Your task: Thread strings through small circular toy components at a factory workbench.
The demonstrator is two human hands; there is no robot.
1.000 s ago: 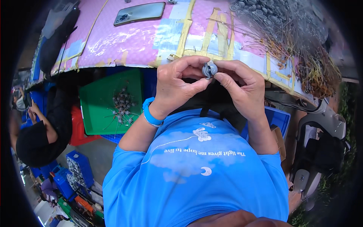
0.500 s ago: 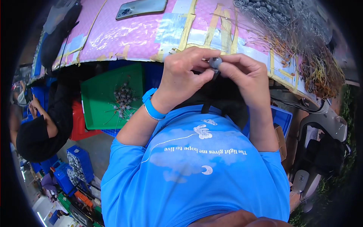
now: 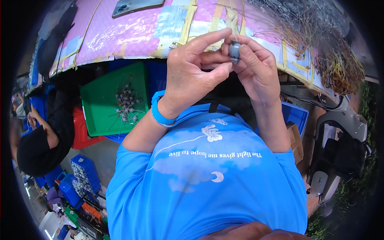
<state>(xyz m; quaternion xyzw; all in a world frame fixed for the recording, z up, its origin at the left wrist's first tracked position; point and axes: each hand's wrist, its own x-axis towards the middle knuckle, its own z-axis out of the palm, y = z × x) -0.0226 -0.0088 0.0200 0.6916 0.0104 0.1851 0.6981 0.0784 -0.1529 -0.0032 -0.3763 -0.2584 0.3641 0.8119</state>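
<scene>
Between the thumb and fingers of my right hand [image 3: 261,74] sits a small, shiny grey ball [image 3: 235,49], with a thin pale strand rising from its top and a smaller grey part beneath it. My left hand [image 3: 190,66] is beside it, its index finger stretched out above and its thumb apart below. The tips of its other fingers are partly hidden behind the ball. Both hands are raised just in front of the table edge. Below and left of them, a green tray [image 3: 94,108] holds a heap of small grey balls on thin wires [image 3: 127,100].
The table [image 3: 120,38] has a pink, taped covering. A phone [image 3: 136,5] lies at its far side; bundles of brownish wires [image 3: 340,72] and grey pieces fill its right end. A person in black [image 3: 44,144] works at the left, near a red stool [image 3: 82,128]. A scooter [image 3: 340,132] stands right.
My left hand has loosened from the grey ball, its index finger and thumb now spread. The right hand keeps the ball, turned so more of it shows. The view has shifted slightly.
</scene>
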